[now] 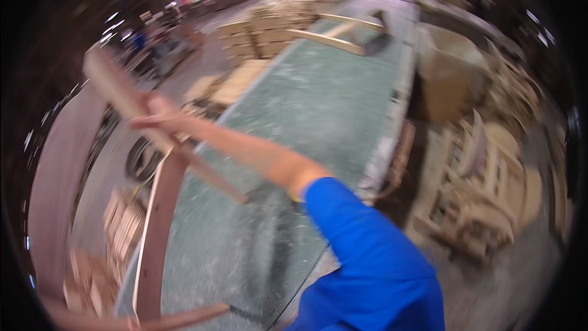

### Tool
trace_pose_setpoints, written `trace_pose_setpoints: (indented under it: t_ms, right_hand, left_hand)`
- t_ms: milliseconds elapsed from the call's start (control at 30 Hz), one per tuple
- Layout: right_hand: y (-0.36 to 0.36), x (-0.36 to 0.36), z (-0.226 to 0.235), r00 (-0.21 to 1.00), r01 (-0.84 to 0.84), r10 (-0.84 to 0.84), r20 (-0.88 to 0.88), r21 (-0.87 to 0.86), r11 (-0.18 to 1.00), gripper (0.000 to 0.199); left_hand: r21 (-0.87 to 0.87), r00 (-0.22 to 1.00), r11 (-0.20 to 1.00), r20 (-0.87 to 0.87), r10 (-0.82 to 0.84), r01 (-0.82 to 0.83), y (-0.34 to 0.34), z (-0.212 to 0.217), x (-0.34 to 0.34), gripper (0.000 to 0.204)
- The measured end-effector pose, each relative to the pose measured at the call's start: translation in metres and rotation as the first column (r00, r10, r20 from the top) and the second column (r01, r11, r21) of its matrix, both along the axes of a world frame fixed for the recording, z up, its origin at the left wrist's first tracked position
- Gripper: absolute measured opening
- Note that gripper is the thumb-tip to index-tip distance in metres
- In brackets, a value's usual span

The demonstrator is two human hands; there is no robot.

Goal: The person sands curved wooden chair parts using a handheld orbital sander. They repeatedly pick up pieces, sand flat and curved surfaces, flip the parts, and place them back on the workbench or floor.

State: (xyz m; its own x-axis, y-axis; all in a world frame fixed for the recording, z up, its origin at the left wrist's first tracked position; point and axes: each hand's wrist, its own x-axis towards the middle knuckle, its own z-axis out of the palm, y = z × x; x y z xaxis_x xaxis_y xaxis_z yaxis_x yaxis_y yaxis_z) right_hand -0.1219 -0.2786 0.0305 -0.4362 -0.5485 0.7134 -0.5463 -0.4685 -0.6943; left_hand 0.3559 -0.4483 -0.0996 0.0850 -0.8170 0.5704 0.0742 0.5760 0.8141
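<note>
From the lower right my right arm, in a blue short sleeve, reaches across to the left. My right hand point(163, 117) is wrapped round a rail of a reddish-brown wooden furniture frame point(158, 239), blurred by motion. The frame stands tilted over the left side of a long green-topped table point(300, 122), with short legs sticking out over the tabletop. A broad curved wooden piece at the far left seems to belong to it. My left hand cannot be seen.
A smaller light wooden frame point(340, 38) rests at the table's far end. Stacked boards point(275, 27) stand beyond its left edge, and wooden pieces point(119, 227) lie lower left. On the right are a large tan bin point(450, 73) and a pile of curved wooden parts point(478, 190).
</note>
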Motion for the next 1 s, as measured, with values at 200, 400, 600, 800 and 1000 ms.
trace_pose_setpoints:
  t_ms: [200,400,600,800,1000]
  right_hand:
    - [0.06,0.011,0.01,0.804,-0.494,0.542,0.246,-0.231,0.838,0.073]
    - [0.175,0.063,0.045,0.787,-0.439,0.569,0.24,-0.43,0.789,0.056]
    - [0.303,0.109,0.112,0.787,-0.501,0.565,0.247,-0.279,0.819,0.045]
    - [0.448,0.158,0.095,0.813,-0.417,0.465,0.35,-0.207,0.885,0.041]
    - [0.538,0.183,0.008,0.745,-0.277,0.292,0.6,-0.12,0.953,0.041]
  left_hand:
    - [-0.106,0.995,0.99,-0.044,0.085,-0.089,0.119,0.0,0.065,0.063]
    - [-0.116,0.97,0.975,0.175,-0.17,0.191,0.219,-0.03,-0.015,0.059]
    - [0.118,0.549,0.612,0.336,-0.766,0.782,0.336,-0.056,-0.126,0.055]
    - [0.268,-0.053,0.024,0.278,-0.959,0.963,0.479,-0.052,-0.2,0.052]
    - [0.357,-0.253,-0.173,0.19,-0.949,0.918,0.563,-0.061,-0.21,0.049]
